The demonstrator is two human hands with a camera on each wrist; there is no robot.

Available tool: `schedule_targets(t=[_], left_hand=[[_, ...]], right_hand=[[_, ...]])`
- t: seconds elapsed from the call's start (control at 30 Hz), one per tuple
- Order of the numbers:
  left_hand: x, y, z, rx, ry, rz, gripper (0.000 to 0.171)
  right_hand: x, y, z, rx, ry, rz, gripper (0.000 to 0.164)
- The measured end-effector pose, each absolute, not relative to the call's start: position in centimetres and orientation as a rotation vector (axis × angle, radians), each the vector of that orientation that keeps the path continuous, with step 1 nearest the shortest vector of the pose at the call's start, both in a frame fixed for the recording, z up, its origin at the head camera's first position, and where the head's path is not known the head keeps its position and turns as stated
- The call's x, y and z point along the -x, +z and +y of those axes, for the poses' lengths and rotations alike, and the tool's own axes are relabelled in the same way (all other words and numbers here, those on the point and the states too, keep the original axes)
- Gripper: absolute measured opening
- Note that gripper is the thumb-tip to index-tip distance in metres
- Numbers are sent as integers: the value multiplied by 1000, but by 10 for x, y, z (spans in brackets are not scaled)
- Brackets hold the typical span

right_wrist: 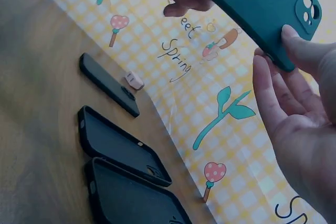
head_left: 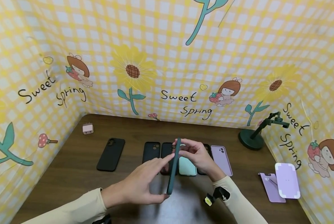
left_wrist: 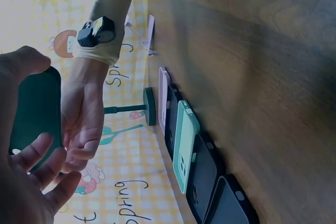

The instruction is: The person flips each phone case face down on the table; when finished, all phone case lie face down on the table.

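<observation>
A dark green phone case is held up over the table between both hands, edge-on in the head view. My left hand grips it with the thumb at its lower end and the fingers along its side. At the upper end, my right hand pinches it, thumb on the back beside the camera cutouts. Behind the hands lies a row of cases: black, another black, mint green, a partly hidden black one and lilac.
A black phone-shaped case lies apart on the left, near a pale charger plug. At the back right stands a dark green desk stand. A lilac folding stand sits at the right edge. Patterned cloth walls the table.
</observation>
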State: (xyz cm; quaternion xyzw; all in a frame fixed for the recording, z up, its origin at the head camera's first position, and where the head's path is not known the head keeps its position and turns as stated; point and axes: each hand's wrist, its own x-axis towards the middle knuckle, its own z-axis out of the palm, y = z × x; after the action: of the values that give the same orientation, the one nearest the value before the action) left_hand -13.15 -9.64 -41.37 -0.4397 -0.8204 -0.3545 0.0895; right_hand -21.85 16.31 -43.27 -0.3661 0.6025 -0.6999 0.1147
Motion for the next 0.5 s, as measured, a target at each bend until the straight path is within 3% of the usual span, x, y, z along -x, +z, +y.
schedule_targets(t=[0.5], left_hand=[[131, -420, -106, 1106, -760, -2454, 114]], right_hand=[[216, -421, 184, 1039, -1742, 2171, 46]])
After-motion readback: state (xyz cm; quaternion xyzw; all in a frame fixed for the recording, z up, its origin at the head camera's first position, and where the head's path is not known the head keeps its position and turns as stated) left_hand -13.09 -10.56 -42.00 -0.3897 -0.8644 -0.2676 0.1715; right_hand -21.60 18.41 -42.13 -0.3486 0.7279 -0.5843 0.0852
